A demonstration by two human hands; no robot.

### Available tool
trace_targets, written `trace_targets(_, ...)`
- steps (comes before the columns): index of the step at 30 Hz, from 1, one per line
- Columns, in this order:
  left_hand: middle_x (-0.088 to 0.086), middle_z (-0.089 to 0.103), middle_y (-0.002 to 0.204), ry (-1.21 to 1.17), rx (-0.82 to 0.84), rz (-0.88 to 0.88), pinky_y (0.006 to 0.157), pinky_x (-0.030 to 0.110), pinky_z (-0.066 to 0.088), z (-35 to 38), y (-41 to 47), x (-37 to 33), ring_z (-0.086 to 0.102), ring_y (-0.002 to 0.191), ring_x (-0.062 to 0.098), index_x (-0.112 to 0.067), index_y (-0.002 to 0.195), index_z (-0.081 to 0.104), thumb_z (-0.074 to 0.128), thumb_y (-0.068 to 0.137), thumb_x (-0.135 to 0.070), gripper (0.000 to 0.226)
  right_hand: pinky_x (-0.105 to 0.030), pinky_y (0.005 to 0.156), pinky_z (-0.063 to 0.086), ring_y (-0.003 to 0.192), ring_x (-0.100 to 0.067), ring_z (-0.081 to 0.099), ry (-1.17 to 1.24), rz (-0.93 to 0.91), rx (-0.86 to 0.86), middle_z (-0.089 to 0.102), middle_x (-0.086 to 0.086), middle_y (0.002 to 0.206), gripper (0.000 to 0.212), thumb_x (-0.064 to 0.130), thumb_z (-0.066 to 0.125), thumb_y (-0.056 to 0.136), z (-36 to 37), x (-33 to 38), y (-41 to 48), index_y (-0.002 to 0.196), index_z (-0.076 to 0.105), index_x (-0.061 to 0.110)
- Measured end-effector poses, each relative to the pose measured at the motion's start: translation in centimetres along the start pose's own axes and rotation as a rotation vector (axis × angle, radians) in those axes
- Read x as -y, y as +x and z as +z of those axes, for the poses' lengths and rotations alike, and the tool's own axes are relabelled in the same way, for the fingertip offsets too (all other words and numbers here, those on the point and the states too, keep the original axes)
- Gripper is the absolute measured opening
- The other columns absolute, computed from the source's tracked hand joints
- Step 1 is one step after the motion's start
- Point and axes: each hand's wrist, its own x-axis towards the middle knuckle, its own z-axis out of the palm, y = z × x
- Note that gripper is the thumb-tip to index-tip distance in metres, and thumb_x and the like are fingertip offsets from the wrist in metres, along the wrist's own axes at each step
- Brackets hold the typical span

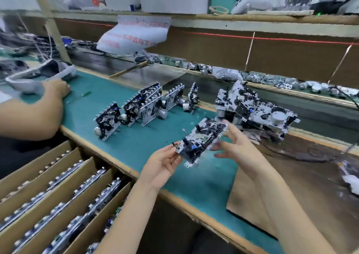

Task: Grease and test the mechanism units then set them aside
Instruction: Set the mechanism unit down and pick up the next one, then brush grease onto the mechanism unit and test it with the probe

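- Left hand (163, 164), palm up, pinches the mechanism unit (202, 139) at its near end.
- Right hand (233, 145), blurred, fingers spread straight by the far end; I cannot tell its grip.

Metal glinting on a teal mat (147, 148)
The central mechanism unit (202, 141) is showing silver, black and a blue fleck; at seven o'clock a cardboard box (58, 176) is looking tan; at eleven o'clock a white bag (136, 34) is bearing red lettering.
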Motion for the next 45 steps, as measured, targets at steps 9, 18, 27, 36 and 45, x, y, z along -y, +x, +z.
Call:
trace_targets(9,0.006,0.055,0.039,-0.14,-0.512,0.256,0.03,0.017,0.04,-10.9,-15.7,-11.4,0.055,0.031,0.01,0.0,0.036,0.059,0.092,0.009,0.006,0.044,-0.008,0.061,0.04,0.059,-0.002,0.052,-0.298,-0.589,0.471,0.056,0.014,0.091,0.044,-0.004,0.073,0.071,19.9,2.5,-2.8,0.096,0.054,0.027)
trace_targets(18,0.017,0.064,0.074,0.14,-1.101,0.418,0.051,0.022,0.055,-22.0,-31.3,-17.4,0.065,0.05,0.017,0.011,0.108,0.055,0.044,0.096,0.002,0.019,-0.024,0.057,0.032,0.074,-0.017,0.049,-0.4,-0.62,0.818,0.059,-0.005,0.081,0.028,0.018,0.075,0.077,40.7,-1.4,-7.8,0.094,0.059,0.003)
trace_targets(27,0.017,0.056,0.129,0.625,-1.144,-0.144,0.093,0.036,0.041,-27.0,-33.4,-18.2,0.053,0.119,0.03,0.001,0.121,0.057,0.032,0.1,-0.044,0.056,-0.029,0.06,0.032,0.073,-0.026,0.046,-0.909,-0.517,0.855,0.045,-0.007,0.068,0.042,0.036,0.057,0.091,48.7,-5.9,-8.0,0.063,0.037,0.011)
trace_targets(36,0.021,0.056,0.124,0.618,-1.434,0.099,0.087,0.037,0.048,-30.3,-30.8,-17.6,0.058,0.108,0.031,0.005,0.122,0.05,0.071,0.085,-0.022,0.051,-0.03,0.059,0.032,0.079,-0.031,0.056,-1.001,-0.901,0.974,0.063,-0.017,0.086,0.027,0.024,0.049,0.096,50.5,-4.1,-8.2,0.099,0.058,-0.002)
trace_targets(45,0.005,0.049,0.068,1.218,-1.181,-0.336,0.058,0.026,0.033,-31.4,-30.7,-15.9,0.045,0.065,0.017,-0.009,0.066,0.055,0.067,0.088,-0.019,0.027,-0.039,0.095,0.037,0.118,-0.032,0.044,-1.384,-0.812,1.028,0.05,-0.015,0.125,0.029,0.012,0.047,0.093,49.8,-7.5,-7.7,0.119,0.056,0.003)
